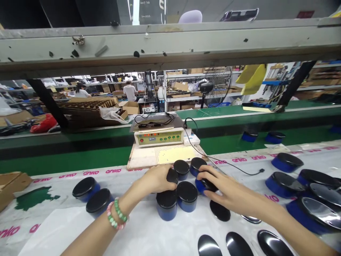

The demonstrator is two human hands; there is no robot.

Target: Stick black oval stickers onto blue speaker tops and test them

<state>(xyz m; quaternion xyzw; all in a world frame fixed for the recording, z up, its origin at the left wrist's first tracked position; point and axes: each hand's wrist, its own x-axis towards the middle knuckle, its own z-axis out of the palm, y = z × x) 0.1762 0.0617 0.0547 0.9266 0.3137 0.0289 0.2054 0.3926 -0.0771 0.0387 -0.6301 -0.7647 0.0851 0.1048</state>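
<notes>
My left hand [156, 179], with a beaded bracelet [116, 214] at the wrist, has its thumb and fingers closed around a blue round piece with a black top [172, 175]. My right hand [226, 188] curls its fingers over another black-topped blue round piece [204, 186]. Several of the same kind cluster between and around the hands, such as a front one [166, 209] and its neighbour [187, 196]. Just below my right hand lies a flat black disc [220, 210]. More loose glossy black discs [238, 245] lie on the white sheet [149, 234].
Two blue round pieces [99, 202] sit to the left. A larger group [285, 183] crowds the right. Behind the hands stands a control box [160, 138] with a cable [234, 163]. A shelf beam [170, 46] spans above. Two people [130, 91] sit in the background.
</notes>
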